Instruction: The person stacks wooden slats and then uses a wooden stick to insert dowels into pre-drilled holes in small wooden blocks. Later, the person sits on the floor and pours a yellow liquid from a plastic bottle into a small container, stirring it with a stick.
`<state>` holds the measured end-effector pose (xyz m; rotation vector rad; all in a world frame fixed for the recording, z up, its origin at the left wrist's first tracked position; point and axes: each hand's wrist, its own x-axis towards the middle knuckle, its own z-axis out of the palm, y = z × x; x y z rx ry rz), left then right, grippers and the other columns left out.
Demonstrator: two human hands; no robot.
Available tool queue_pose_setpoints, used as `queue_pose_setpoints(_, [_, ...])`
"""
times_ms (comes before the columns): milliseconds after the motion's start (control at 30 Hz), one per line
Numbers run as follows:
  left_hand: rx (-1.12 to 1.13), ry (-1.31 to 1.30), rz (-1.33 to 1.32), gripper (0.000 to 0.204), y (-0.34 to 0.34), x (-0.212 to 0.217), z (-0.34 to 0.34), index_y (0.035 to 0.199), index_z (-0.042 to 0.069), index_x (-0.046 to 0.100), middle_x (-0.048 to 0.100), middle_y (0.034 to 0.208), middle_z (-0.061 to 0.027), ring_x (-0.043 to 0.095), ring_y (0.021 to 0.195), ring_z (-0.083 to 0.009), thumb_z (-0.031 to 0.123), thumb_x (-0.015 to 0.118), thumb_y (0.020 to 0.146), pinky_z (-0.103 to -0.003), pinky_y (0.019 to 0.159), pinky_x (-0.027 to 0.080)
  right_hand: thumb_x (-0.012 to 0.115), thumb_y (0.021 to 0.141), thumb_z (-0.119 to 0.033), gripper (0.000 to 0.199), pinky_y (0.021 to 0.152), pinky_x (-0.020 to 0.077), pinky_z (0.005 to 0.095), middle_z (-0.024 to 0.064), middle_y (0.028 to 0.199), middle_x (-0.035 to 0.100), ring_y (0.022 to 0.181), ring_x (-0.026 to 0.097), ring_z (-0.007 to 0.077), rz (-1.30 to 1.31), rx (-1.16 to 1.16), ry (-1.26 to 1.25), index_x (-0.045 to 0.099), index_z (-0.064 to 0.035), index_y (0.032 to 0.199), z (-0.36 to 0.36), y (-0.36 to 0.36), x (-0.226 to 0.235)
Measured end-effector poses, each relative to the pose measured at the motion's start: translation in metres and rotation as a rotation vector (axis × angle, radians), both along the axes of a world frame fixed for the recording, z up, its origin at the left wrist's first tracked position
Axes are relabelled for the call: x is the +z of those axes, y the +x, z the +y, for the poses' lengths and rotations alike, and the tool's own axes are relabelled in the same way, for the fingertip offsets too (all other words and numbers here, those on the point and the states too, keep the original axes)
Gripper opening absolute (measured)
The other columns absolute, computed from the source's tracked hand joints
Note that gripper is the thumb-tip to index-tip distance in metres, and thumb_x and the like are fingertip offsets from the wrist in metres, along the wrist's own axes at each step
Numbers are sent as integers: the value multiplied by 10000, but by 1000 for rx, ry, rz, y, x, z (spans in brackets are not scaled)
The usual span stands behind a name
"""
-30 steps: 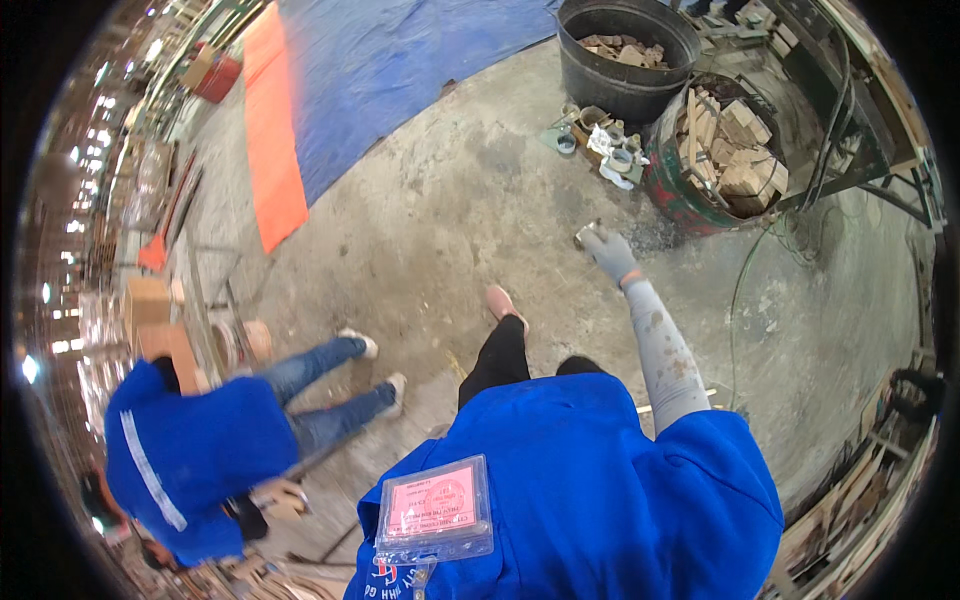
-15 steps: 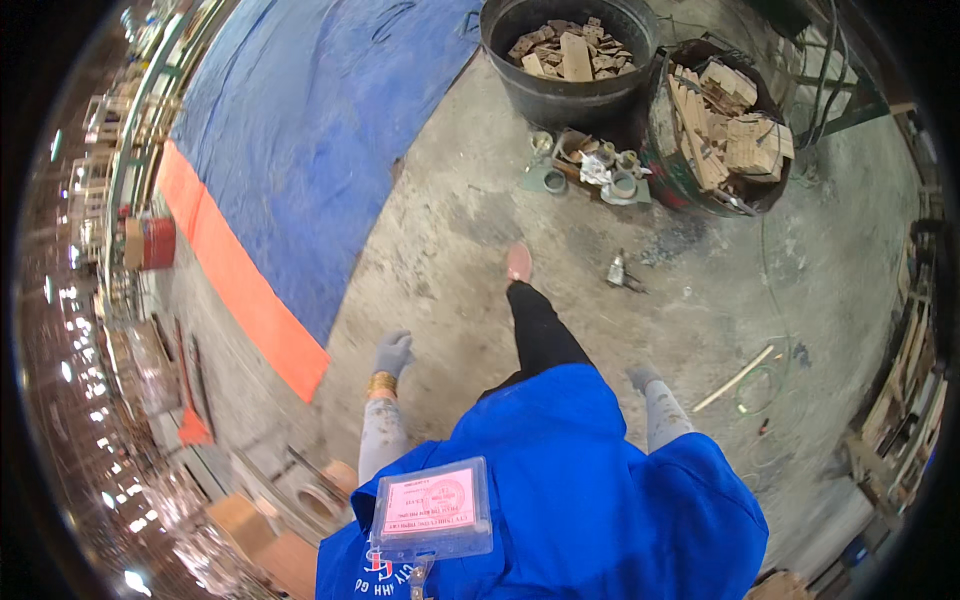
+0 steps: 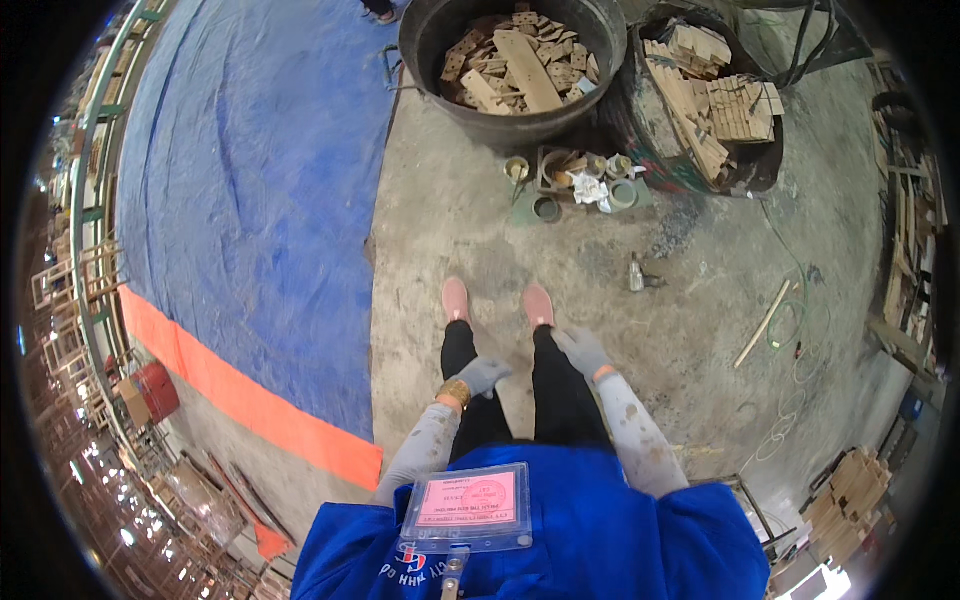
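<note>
Head view: two grey-gloved hands, left hand (image 3: 485, 377) and right hand (image 3: 583, 352), lie apart over the black trousers (image 3: 566, 405), fingers loosely bent; I cannot tell from here whether either palm holds anything. One silver tool (image 3: 637, 276) lies on the concrete floor (image 3: 700, 330), ahead and right of the right hand. Beyond stand two large containers: one black tub (image 3: 515, 130) of flat wood pieces (image 3: 525, 70) and one drum (image 3: 652, 165) heaped with wood blocks (image 3: 740, 110). Between them and the tool sit at least five small pots (image 3: 546, 209).

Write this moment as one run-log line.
left gloved hand: over left leg, no object visible | right gloved hand: by right leg, no object visible | silver tool: on concrete floor | wood offcuts: in black tub
</note>
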<state>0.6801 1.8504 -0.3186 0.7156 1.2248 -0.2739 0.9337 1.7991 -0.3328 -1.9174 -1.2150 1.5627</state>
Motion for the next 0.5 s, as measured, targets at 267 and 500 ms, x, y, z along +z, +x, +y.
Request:
queue_pose_setpoints(267, [178,195,-85,244,-2,-116,29,929,11,632,569,657,-33,537,569,-127,229,560,848,-266,562,459,523,853,-306,325,646,430,420,239,800,605,758,587,373,-128,-318,-238,632,0,861,8,3,-89])
queue_pose_setpoints(500, [-180,396,-184,285,17,-233,57,950,27,620,612,740,-127,578,679,-226,256,559,791,-329,652,459,518,861,-325,368,623,410,460,256,784,586,722,561,418,-326,-471,35,611,30,893,78,4,-227])
